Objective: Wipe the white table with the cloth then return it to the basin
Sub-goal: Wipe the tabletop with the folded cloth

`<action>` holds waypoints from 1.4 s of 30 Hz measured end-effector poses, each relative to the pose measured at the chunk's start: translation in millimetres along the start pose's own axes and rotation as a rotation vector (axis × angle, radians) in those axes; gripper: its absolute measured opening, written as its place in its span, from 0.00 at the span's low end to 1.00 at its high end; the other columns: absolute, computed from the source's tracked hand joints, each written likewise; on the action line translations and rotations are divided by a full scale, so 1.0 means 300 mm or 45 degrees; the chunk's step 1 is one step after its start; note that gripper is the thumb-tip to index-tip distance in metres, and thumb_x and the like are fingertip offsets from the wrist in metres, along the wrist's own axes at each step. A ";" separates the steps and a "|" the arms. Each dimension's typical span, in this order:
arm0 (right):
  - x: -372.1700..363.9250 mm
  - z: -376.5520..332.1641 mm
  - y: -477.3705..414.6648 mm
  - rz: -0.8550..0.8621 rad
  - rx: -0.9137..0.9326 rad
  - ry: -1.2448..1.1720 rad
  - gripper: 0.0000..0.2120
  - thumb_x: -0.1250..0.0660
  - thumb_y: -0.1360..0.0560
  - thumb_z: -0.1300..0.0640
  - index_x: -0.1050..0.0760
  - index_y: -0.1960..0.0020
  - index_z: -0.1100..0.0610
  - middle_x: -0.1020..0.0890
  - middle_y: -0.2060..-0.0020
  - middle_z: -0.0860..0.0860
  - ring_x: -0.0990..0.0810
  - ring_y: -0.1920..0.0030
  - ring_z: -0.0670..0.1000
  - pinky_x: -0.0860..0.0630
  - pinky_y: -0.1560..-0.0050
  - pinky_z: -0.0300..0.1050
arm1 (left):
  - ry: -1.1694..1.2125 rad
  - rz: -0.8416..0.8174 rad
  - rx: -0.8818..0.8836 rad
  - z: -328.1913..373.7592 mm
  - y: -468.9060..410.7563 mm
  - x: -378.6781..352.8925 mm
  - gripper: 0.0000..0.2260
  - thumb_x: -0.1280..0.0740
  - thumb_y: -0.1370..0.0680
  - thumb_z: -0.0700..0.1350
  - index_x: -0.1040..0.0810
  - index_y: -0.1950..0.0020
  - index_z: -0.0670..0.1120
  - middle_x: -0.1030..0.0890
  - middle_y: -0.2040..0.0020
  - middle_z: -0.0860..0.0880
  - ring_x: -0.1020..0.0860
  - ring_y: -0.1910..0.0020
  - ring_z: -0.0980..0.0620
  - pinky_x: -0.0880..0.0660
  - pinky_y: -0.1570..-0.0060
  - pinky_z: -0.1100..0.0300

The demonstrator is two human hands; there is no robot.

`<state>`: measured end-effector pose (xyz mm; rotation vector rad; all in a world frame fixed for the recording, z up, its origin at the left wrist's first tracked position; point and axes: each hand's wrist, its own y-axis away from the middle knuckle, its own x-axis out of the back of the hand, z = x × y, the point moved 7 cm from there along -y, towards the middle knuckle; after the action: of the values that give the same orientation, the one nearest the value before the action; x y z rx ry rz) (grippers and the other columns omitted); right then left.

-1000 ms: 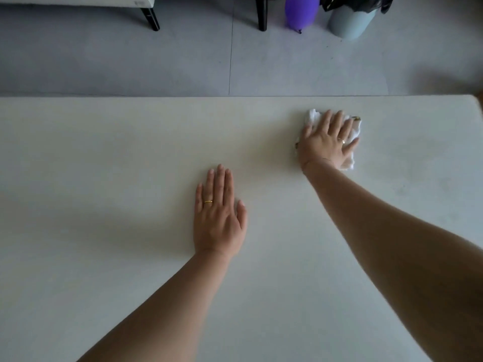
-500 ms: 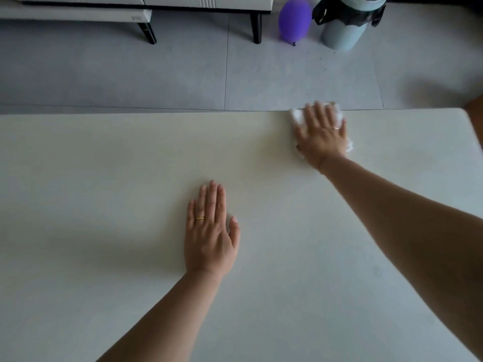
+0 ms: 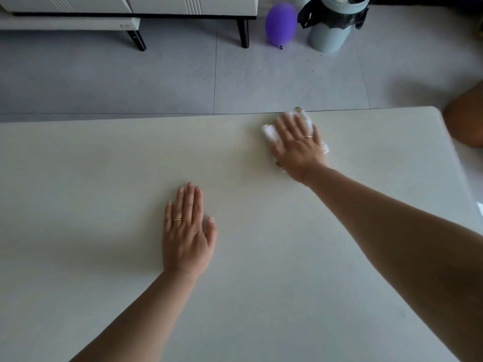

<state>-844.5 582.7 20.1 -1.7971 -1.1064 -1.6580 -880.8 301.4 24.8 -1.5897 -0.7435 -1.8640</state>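
The white table (image 3: 104, 163) fills most of the view. My right hand (image 3: 299, 146) lies flat on a white cloth (image 3: 269, 131) near the table's far edge, right of centre, and presses it onto the surface. Only the cloth's edges show around the fingers and palm. My left hand (image 3: 187, 231) rests flat on the table's middle, fingers together, holding nothing. Each hand wears a ring. No basin is in view.
Beyond the far edge lies grey tiled floor. A white cabinet (image 3: 130, 6) on black legs, a purple balloon (image 3: 281, 26) and a grey bin (image 3: 332, 27) with a black liner stand at the back. A brown object (image 3: 465, 118) sits off the table's right corner.
My right hand slid the cloth away to the far edge and then leftward along it. My left hand stayed planted; the camera tilted up, showing more floor.
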 end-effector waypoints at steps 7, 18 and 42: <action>0.072 0.408 0.094 0.073 -0.654 -0.134 0.28 0.57 0.22 0.42 0.55 0.23 0.48 0.55 0.23 0.47 0.60 0.24 0.49 0.61 0.26 0.56 | 0.053 0.030 0.080 0.118 0.037 0.019 0.30 0.47 0.25 0.51 0.40 0.25 0.39 0.40 0.24 0.41 0.41 0.25 0.43 0.49 0.27 0.47; -0.038 0.164 0.338 0.076 0.012 -0.003 0.27 0.52 0.20 0.42 0.52 0.24 0.47 0.51 0.23 0.46 0.57 0.24 0.47 0.64 0.27 0.52 | 0.082 -0.088 -0.011 0.386 0.193 -0.087 0.30 0.48 0.23 0.55 0.41 0.25 0.39 0.41 0.24 0.42 0.43 0.25 0.44 0.44 0.28 0.47; -0.103 0.273 0.775 0.117 -0.742 -0.177 0.29 0.53 0.22 0.43 0.53 0.23 0.50 0.54 0.23 0.50 0.60 0.24 0.52 0.64 0.27 0.57 | 0.078 -0.012 -0.018 0.392 0.191 -0.087 0.31 0.50 0.24 0.55 0.42 0.24 0.40 0.42 0.23 0.43 0.44 0.24 0.45 0.48 0.26 0.47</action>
<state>-608.6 505.1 19.6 -2.3036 -0.6060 -1.9579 -756.6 350.0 17.8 -1.5327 -0.7137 -1.9201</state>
